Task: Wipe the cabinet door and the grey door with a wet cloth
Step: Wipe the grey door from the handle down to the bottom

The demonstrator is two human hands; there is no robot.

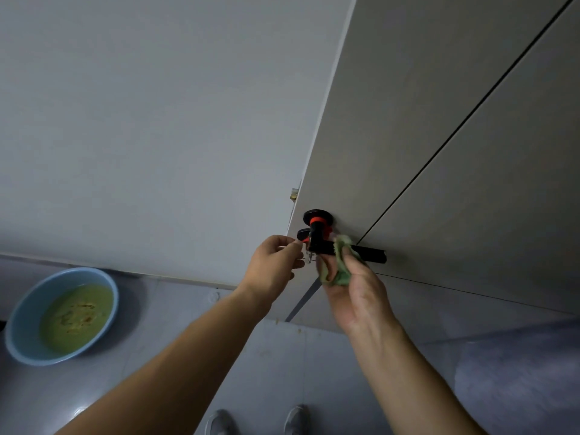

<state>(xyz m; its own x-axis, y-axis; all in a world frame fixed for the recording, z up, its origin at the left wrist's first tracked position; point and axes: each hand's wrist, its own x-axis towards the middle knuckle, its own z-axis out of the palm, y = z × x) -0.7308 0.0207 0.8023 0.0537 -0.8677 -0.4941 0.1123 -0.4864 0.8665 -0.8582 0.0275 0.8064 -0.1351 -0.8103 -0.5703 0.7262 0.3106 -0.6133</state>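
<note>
The grey door (pixel 439 127) fills the right side, with dark grooves across its panels. A black lever handle (pixel 373 255) with an orange-red collar juts from it near its left edge. My right hand (pixel 354 287) grips a bunched green cloth (pixel 340 268) and presses it against the handle bar. My left hand (pixel 276 265) is just left of the handle, its fingertips pinching a small metal key (pixel 306 251) by the lock. A pale grey wall (pixel 157 120) fills the left half.
A blue basin (pixel 22 324) of murky yellow-green water stands on the tiled floor at the lower left. My two shoes (pixel 295 420) show at the bottom edge. A darker mat (pixel 518 381) lies at the lower right.
</note>
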